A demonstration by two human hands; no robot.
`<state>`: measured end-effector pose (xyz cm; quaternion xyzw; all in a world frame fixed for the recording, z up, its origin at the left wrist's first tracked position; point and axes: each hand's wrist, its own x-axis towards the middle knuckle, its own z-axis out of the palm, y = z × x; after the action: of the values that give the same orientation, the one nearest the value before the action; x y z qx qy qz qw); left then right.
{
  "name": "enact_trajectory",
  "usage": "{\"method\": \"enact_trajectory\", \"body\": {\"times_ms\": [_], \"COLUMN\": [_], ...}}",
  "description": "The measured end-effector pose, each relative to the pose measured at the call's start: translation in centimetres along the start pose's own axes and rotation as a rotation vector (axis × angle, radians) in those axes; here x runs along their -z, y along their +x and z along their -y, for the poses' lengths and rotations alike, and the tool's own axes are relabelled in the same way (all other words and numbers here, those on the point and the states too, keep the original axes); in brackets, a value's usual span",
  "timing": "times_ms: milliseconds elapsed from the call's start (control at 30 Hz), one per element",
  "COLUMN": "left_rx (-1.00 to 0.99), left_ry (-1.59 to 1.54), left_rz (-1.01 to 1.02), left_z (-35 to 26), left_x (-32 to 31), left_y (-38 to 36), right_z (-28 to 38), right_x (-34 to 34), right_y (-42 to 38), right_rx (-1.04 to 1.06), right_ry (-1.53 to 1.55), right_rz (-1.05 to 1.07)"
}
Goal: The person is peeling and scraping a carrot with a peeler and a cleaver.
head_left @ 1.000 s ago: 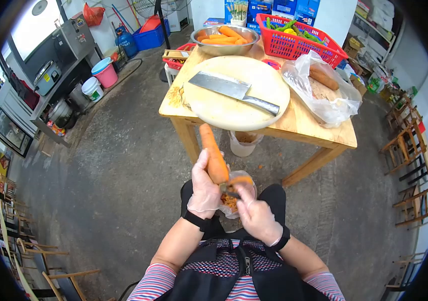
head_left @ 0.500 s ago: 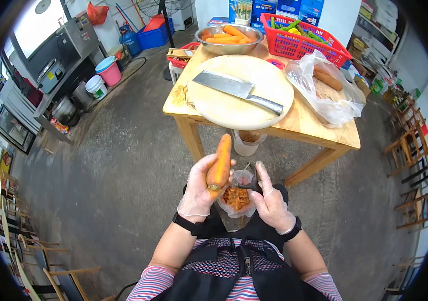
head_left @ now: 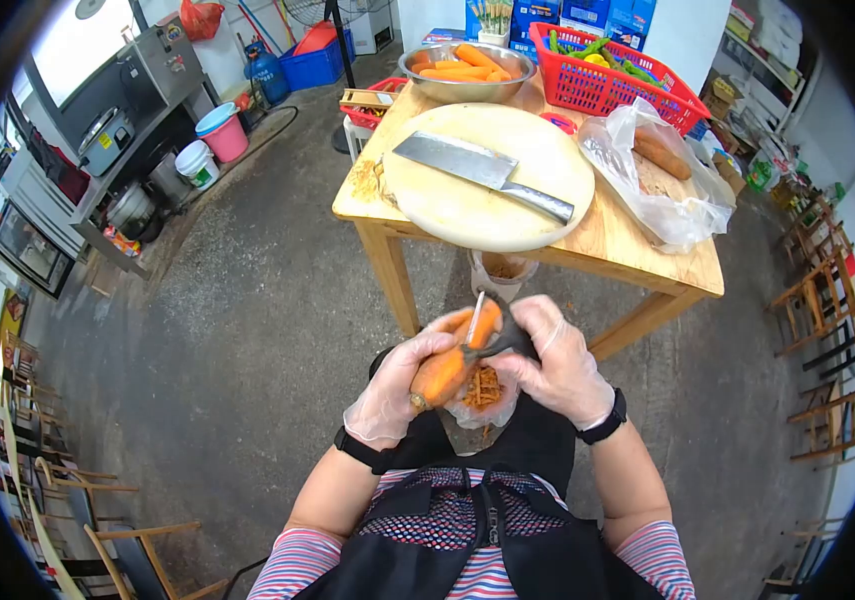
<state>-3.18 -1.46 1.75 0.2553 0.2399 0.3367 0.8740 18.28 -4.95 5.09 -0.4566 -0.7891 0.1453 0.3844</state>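
My left hand (head_left: 387, 385), in a clear thin glove, is closed around a thick orange carrot (head_left: 441, 379) in the lower middle of the frame; the carrot is tilted, its stem end toward my body. My right hand (head_left: 565, 368), gloved too, grips a black-handled peeler (head_left: 510, 338), its narrow metal blade lying across the carrot's upper part. Just below my hands sits a plastic-lined container (head_left: 495, 410) holding orange peelings (head_left: 485, 386). Beyond it, a white bucket (head_left: 500, 284) stands under the pale wooden table (head_left: 687, 274). On the table, at upper centre, a broad-bladed metal cleaver (head_left: 457, 160) lies on a round pale cutting board (head_left: 487, 222). Behind the board is a shiny metal bowl (head_left: 467, 90) of orange carrots (head_left: 457, 72); toward the upper right are a red plastic basket (head_left: 612, 98) of green peppers (head_left: 637, 70) and an open clear plastic bag (head_left: 689, 226).
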Motion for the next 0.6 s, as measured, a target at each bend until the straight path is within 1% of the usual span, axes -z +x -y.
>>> {"method": "enact_trajectory", "body": {"times_ms": [33,67,100,133,167,233,267,300,367,400,433,500,533,567,600], "left_rx": [-0.001,0.062,0.125,0.156,0.154,0.142,0.139,0.134,-0.040,-0.043,-0.041,-0.036,-0.093,-0.094,-0.186], "left_ry": [0.000,-0.062,-0.124,-0.233,-0.232,-0.278,-0.320,-0.323,-0.295,-0.268,-0.267,-0.024,0.081,0.083,0.263], "left_rz": [0.002,0.099,0.195,0.333,0.335,0.167,0.030,0.028,-0.132,0.081,0.084,0.039,-0.032,-0.031,-0.027], "left_z": [0.0,0.1,0.2,0.2,0.1,-0.2,0.0,0.3,0.6,0.4,0.6,0.9,1.0,1.1,1.1], "left_x": [0.6,1.5,2.1,2.4,2.6,2.8,3.1,2.6,1.2,1.8,2.1,1.5,0.6,0.5,0.5], "left_y": [-0.1,0.0,0.1,0.3,0.4,0.6,1.0,1.1,1.3,1.6,1.8,2.2,2.0,1.9,1.8], "right_z": [-0.7,-1.3,-1.9,-2.6,-3.3,-4.4,-4.2,-4.6,-3.9,-3.6,-3.4,-3.4,-3.2,-2.9,-1.8], "right_x": [-0.2,-0.4,-0.5,-0.7,-1.2,-2.4,-2.9,-3.5,-5.2,-5.9,-6.5,-7.4,-7.6,-7.4,-6.6], "right_y": [0.2,0.3,0.2,0.1,-0.3,-1.6,-2.0,-2.5,-3.3,-3.5,-3.5,-3.6,-3.6,-3.7,-3.4], "right_rx": [0.011,0.011,-0.151,-0.313,-0.311,-0.453,-0.459,-0.449,-0.560,-0.617,-0.618,-0.542,-0.550,-0.547,-0.537], "right_ry": [-0.029,-0.029,0.200,0.430,0.429,0.779,0.792,0.743,0.731,0.711,0.709,0.646,0.616,0.616,0.568], "right_rz": [-0.063,-0.063,0.026,0.115,0.115,0.145,0.133,0.133,0.090,0.050,0.046,-0.114,-0.154,-0.156,-0.136]}}
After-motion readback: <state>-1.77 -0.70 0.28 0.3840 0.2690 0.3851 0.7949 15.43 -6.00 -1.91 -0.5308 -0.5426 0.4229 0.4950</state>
